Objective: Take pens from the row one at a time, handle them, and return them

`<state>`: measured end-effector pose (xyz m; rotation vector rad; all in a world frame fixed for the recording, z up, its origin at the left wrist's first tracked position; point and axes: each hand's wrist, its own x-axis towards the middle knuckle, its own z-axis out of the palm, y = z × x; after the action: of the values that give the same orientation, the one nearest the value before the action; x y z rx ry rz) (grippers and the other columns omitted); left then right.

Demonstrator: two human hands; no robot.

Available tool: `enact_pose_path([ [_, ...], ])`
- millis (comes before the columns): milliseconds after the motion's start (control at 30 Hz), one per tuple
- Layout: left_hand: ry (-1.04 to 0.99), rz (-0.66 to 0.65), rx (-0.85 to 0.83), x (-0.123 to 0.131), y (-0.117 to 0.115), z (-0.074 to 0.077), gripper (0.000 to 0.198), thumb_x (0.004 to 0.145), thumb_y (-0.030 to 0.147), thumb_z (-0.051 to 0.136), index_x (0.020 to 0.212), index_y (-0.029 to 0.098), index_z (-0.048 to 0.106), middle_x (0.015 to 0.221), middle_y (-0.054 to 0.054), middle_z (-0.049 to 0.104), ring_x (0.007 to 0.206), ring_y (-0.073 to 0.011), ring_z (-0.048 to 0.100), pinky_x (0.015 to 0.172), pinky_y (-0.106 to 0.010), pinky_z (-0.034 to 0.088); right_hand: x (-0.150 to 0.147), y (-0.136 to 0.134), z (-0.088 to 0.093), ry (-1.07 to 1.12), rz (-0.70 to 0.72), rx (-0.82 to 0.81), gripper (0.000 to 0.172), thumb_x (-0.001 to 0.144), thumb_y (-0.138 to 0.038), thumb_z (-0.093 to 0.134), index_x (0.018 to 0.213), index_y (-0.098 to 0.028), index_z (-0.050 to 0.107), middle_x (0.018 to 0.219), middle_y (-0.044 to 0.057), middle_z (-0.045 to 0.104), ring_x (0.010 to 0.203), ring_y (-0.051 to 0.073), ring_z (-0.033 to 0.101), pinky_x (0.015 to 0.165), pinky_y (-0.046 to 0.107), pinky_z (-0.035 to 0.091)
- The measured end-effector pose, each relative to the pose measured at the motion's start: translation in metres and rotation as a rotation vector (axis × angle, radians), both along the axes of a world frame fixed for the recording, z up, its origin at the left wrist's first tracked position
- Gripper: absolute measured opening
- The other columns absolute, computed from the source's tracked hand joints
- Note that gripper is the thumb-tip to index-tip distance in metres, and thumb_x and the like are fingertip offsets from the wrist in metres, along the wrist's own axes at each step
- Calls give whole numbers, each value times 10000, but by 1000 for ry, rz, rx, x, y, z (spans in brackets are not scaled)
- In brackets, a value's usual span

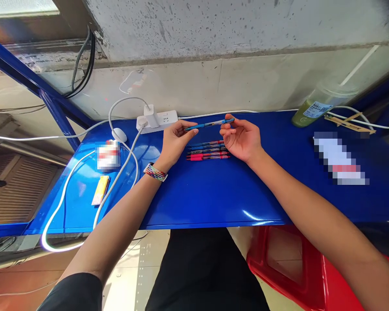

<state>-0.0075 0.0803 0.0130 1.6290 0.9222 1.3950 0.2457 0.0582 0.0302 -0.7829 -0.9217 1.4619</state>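
Note:
Both of my hands hold one blue pen [209, 124] level above the blue table [214, 194]. My left hand [175, 140] pinches its left end between thumb and fingers. My right hand [241, 138] pinches its right end, palm turned toward me. Just below them several pens [207, 151], blue and red, lie side by side on the table. A beaded band sits on my left wrist.
A white power strip [158, 119] with a plugged charger and white cables lies at the back left. A small box [108, 156] and a yellow lighter [100, 190] are at the left. A green drink bottle [314, 108] and papers lie at the right. A red stool [294, 268] stands below.

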Motion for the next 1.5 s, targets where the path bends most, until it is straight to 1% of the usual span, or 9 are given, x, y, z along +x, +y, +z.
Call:
enact_pose_path([
  [100,-20,-5,-3,0,0,1,223,906,350,953,1075,234,866,1158,-74,879,1046,-214,822,954,-382,693,1,0,-1,86,39,-50,173,893,-351,791,1032,-257,746,809,-2,674,696,147,575,701,286,631],
  [267,-33,-1,-18,1,-1,2,217,897,345,960,1061,234,870,1149,-73,881,1049,-208,822,963,-365,687,1,0,1,263,123,-116,229,922,-392,780,1098,-246,765,830,3,689,677,140,575,640,256,623],
  [400,-33,-8,-15,3,-1,3,208,902,333,957,1063,235,870,1153,-73,877,1044,-209,820,951,-364,683,0,0,3,363,111,-197,103,913,-251,723,1014,-254,745,776,-14,660,622,120,523,587,210,596],
  [567,-35,-7,-11,3,-2,3,208,898,328,955,1065,237,872,1172,-72,879,1060,-215,821,965,-373,682,1,1,1,231,77,-145,106,927,-299,736,1029,-273,744,802,-16,676,665,138,564,643,256,627],
  [800,-58,-18,-16,3,-4,4,205,893,315,950,1066,230,880,1122,-66,875,1010,-192,809,948,-351,669,6,3,-5,10,45,20,270,939,-502,746,1077,-272,772,876,24,704,783,186,643,784,364,679],
  [933,-39,-14,-18,3,-3,3,217,902,329,947,1079,228,874,1133,-70,871,1016,-198,808,943,-361,672,7,4,-6,-80,26,35,249,934,-501,744,1043,-277,754,858,31,693,788,203,645,778,390,676],
  [1167,-57,-25,-9,3,-3,5,199,904,316,948,1068,232,874,1119,-64,868,1002,-194,813,947,-364,674,3,3,-4,10,34,-22,267,943,-476,724,1108,-273,782,891,20,748,774,186,681,777,367,701],
  [1333,-41,-15,-4,2,-4,6,206,907,334,951,1072,239,875,1131,-64,872,1024,-205,819,954,-373,682,3,3,-4,87,50,-55,211,909,-381,782,1094,-280,771,847,-14,745,760,156,697,785,316,697],
  [1500,-59,-17,-13,2,-4,6,202,895,337,956,1050,238,872,1117,-60,874,1019,-199,815,978,-369,679,6,2,-4,169,118,-75,305,944,-416,747,1212,-278,788,943,-3,801,824,168,747,780,318,706],
])
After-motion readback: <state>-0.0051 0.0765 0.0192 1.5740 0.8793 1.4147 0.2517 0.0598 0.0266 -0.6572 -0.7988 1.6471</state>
